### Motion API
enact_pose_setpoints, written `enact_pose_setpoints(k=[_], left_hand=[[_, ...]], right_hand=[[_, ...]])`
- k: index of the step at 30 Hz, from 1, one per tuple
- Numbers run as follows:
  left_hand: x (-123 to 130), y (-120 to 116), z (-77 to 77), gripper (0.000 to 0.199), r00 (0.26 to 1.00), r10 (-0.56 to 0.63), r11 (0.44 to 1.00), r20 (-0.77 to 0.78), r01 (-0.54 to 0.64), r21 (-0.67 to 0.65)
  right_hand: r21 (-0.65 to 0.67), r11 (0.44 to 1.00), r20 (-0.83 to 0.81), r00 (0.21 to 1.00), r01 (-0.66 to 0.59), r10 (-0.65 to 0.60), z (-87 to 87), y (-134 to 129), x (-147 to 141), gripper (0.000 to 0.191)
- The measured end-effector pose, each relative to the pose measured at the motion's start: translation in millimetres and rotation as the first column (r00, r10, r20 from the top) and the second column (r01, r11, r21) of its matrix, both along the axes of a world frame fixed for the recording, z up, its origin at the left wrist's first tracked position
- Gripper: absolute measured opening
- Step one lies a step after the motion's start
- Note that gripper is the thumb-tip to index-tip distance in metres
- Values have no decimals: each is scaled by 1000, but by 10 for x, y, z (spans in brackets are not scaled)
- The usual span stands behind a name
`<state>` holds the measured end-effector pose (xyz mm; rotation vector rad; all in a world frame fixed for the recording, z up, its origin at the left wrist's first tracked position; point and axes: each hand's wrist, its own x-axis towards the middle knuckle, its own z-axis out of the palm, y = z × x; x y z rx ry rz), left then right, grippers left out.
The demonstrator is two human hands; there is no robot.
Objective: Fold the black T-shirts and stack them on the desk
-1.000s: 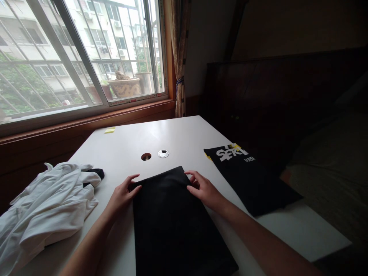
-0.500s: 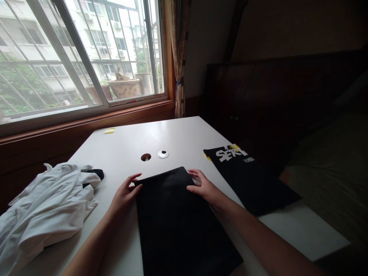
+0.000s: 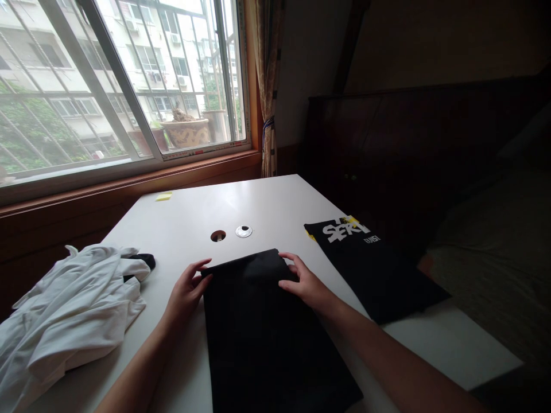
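A black folded garment (image 3: 267, 332) lies flat on the white table (image 3: 232, 201) in front of me, its near end running out of the picture. My left hand (image 3: 188, 289) holds its far left corner, thumb on top and fingers curled around the edge. At the far right corner my right hand (image 3: 307, 285) grips the cloth the same way, its fingertips over the far edge. What kind of garment this is does not show. To the right lies another folded black garment (image 3: 374, 275) with white lettering and yellow patches.
A crumpled heap of white clothing (image 3: 81, 310) with a bit of black cloth sits at the left. Behind the hands are a round table hole (image 3: 218, 236) and a silvery round cover (image 3: 244, 231). Yellow paper (image 3: 164, 196) lies near the far edge, below the barred window (image 3: 193, 69).
My right hand's fingers have shifted slightly left onto the far right corner of the black garment. The left hand and the other clothes stay almost where they were.
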<state>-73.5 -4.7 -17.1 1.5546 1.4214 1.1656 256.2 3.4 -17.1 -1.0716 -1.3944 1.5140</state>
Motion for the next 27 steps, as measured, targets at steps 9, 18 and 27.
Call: enact_pose_setpoints(k=[9,18,27], left_hand=[[28,5,19,57,999,46,999,-14,-47,-24],[37,-70,162,81,998,-33,946,52,48,-321],[421,-309,263,55,885,-465,856,-30,440,-270]], right_hand=[[-62,998,14,1000,7,-6,55,20,61,84],[-181,972,-2,989,-148,150,208,-64,206,75],[-224,969,-1,994,-103,105,358,-329,566,71]])
